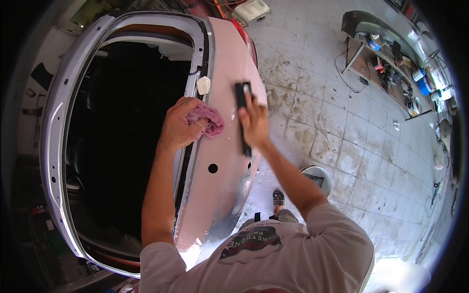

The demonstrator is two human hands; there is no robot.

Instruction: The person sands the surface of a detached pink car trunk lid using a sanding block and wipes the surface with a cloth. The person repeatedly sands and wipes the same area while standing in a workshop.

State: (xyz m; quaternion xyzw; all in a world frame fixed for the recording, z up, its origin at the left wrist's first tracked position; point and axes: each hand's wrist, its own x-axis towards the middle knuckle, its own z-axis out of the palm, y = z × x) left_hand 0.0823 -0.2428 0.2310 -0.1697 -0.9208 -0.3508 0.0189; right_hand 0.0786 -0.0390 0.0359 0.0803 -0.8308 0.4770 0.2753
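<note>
A car body panel (222, 63) coated in pinkish primer runs down the middle, wet in places and with a dark round hole (213, 168) in it. My left hand (180, 126) is closed round a crumpled, damp purple-pink cloth (211, 122) over the panel's left edge. On the panel's right side, my right hand (255, 123) grips a long black sanding block (240, 100); hand and block are slightly blurred. The block lies lengthwise along the surface. Just beyond the cloth, a small cream-coloured flat piece (203, 86) rests at the window frame's edge.
A large dark window opening (127, 141) lies left of the panel. A red tail light (248, 44) sits at the far end. Right of me, a round bucket (326, 177) stands on dirty tiled floor; a cluttered workbench (359, 56) is farther off.
</note>
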